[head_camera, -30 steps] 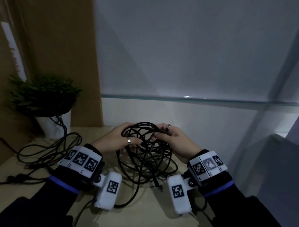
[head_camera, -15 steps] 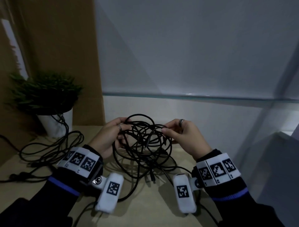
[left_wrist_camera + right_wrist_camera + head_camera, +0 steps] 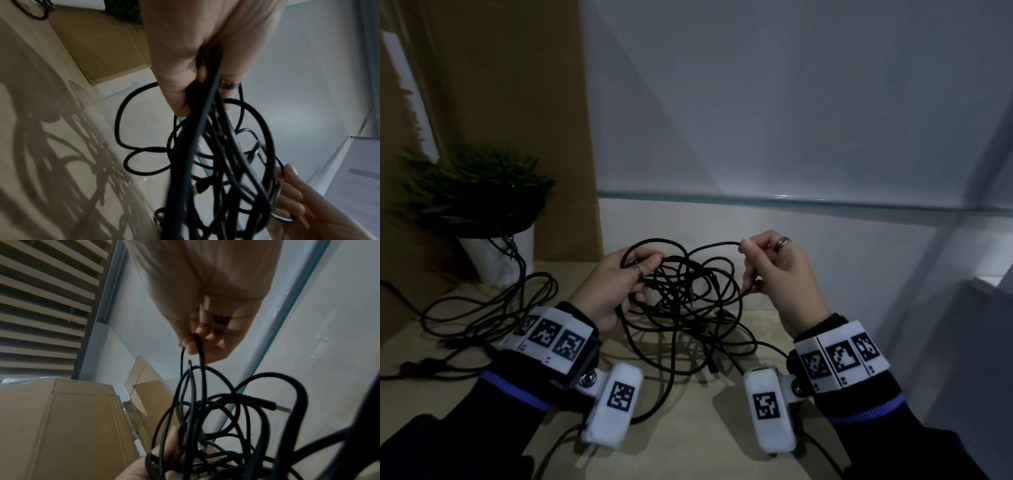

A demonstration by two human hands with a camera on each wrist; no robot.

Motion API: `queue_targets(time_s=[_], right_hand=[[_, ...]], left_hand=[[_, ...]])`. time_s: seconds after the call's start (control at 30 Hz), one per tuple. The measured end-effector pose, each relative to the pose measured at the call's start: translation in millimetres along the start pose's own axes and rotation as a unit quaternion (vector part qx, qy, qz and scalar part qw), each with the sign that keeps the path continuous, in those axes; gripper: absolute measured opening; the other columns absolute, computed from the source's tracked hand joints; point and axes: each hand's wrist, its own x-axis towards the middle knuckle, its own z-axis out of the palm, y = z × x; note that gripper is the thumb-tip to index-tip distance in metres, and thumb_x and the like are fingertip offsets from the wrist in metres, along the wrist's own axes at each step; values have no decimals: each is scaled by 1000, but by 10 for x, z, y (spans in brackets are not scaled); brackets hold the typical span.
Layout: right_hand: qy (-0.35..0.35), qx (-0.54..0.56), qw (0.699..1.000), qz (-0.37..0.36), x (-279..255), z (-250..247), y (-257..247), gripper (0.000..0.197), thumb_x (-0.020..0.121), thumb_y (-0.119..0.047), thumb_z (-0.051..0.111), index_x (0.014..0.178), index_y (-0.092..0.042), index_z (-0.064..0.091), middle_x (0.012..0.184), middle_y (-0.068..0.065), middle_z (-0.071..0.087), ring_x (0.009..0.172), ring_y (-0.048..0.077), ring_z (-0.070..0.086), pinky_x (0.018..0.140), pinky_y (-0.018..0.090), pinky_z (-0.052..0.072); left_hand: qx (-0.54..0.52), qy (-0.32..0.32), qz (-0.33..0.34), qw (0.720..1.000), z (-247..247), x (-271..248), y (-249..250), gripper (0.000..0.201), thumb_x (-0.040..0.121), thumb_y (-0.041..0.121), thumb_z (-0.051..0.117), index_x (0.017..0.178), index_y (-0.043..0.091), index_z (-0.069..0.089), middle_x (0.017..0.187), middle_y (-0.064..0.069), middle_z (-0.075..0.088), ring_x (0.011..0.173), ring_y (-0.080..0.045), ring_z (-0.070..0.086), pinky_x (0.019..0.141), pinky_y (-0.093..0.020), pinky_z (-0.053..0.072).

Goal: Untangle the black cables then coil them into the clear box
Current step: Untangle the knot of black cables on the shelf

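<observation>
While both grip black cables [image 3: 681, 294], left hand [image 3: 616, 284], right hand [image 3: 780, 274] apart

Black cables [image 3: 685, 301]: thin, matte, knotted into one loose tangle of overlapping loops at centre frame, raised off the tan surface between both hands. Upper strand drawn taut toward the right; lower loops sagging onto the surface, one plug end [image 3: 713, 369] lying low centre. Metal-tipped plug [image 3: 275, 408] projecting at right in the right wrist view.

two hands [image 3: 616, 284], one tangle of black cables [image 3: 688, 308], one potted plant [image 3: 482, 212], two rings [image 3: 783, 242]
</observation>
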Motion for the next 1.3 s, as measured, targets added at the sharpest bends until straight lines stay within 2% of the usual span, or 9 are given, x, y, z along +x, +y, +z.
queue_targets(time_s=[0.17,0.33,0.5,0.67,0.87,1.03,1.1,1.2,1.3], right_hand=[[-5,43,999,14,-16,32,-33,15,95,-14,49,81,-12,46,39,-12,39,38,6,36,52,32,42],[-110,9,991,70,-66,30,-73,33,95,-26,49,68,-6,54,40,-7,43,31,10,34,41,25,44],[-86,-11,994,67,-70,39,-67,5,91,-19,57,87,-16,56,72,-1,48,42,10,45,35,22,42],[-106,-46,993,20,-83,80,-67,21,94,-29,49,86,-21,66,73,-8,51,52,6,42,43,19,37],[-80,-66,994,-32,-88,105,-58,9,88,-15,61,94,-22,63,69,0,48,54,9,38,51,18,34],[-91,-133,985,-61,-94,110,-56,8,87,-25,62,86,-29,69,97,15,64,90,25,59,83,29,47],[-111,-172,978,-42,-87,103,-28,10,88,-25,62,87,-35,65,94,6,61,89,17,57,80,22,43],[-150,-235,960,-37,-93,130,13,21,87,-28,62,96,-46,55,87,-9,40,95,12,47,93,22,38],[-104,-186,975,-59,-90,149,-9,12,84,-27,65,81,-39,62,81,-6,42,80,7,47,78,13,39]], left_hand=[[-41,22,5,999,4,6,22,6,91,11,55,90,11,61,77,0,53,39,-2,34,36,-13,31],[-115,9,-4,993,0,-6,72,9,93,12,51,87,12,57,52,9,43,35,1,26,33,-11,25],[-137,6,14,990,21,-49,114,15,94,12,48,82,13,57,48,10,40,33,1,26,32,-10,25],[-122,-15,40,992,47,-83,117,12,93,13,48,86,13,58,63,2,36,36,1,28,33,-10,25],[-123,-51,48,990,99,-149,129,13,91,13,48,84,12,59,52,10,44,37,1,28,33,-10,26],[-130,-77,64,986,135,-155,121,12,92,8,46,87,9,57,51,9,46,38,0,28,35,-11,25],[-147,-82,62,984,125,-140,109,12,91,4,45,89,10,55,52,8,47,38,-1,28,36,-12,24],[-154,-100,65,981,102,-125,89,18,90,-3,43,94,11,53,51,8,48,39,-1,29,37,-13,23],[-142,-150,76,975,84,-131,77,22,76,3,59,97,10,55,53,8,47,39,0,30,37,-12,27]])
